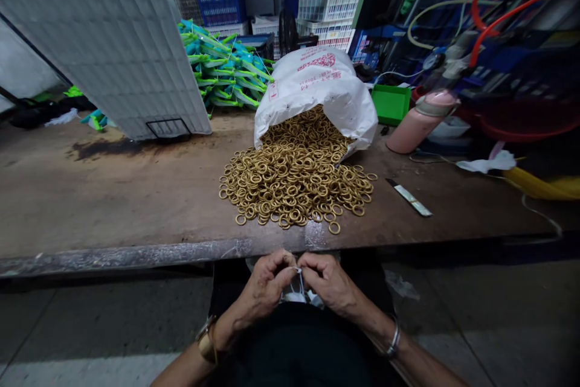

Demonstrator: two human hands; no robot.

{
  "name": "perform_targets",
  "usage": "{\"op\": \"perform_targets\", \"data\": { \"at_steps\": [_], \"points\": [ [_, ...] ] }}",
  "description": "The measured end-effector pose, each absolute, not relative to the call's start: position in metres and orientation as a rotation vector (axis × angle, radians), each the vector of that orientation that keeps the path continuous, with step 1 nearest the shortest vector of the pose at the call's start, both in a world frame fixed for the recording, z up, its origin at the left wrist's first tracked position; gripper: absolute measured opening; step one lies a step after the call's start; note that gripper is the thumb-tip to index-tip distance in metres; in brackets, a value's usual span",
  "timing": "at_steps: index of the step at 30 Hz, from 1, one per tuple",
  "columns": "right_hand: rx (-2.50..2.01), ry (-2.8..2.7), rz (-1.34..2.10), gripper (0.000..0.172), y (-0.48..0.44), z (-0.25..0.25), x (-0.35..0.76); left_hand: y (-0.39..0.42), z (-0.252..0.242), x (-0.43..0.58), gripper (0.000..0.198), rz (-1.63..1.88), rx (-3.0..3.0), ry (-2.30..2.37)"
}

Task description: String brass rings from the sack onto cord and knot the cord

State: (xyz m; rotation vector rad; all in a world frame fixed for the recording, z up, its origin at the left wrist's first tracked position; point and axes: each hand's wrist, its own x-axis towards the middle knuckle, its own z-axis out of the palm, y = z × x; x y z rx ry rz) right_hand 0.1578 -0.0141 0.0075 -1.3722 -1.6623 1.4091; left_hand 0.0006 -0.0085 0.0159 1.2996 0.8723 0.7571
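Left hand (269, 281) and right hand (334, 285) both pinch one white string (299, 270) by the table's (99, 206) near edge; beyond lie one open sack (312, 82), rings (294, 185) past my counting, and, right, one knife (410, 198).

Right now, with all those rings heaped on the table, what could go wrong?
Rings might drop off the table, since some lie close to its front edge and the open mouth of the bag faces that way. The thin white string, pinched by the left hand and right hand, might slip. What looks like a knife lies right of the rings; a reaching hand could brush it.
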Motion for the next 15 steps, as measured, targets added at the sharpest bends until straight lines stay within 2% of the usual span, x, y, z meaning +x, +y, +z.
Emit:
{"op": "perform_targets", "data": {
  "at_steps": [8,15],
  "points": [
    [-1.332,-1.559,1.588,0.026,-0.0136,0.0072,0.1607,-0.0038,0.0164,-0.0022,0.023,0.752,1.164,0.942],
    [-1.356,-1.779,1.452,0.028,-0.0090,0.0148,0.1596,-0.0042,0.0175,-0.0029,0.018,0.692,1.269,0.982]
  ]
}}
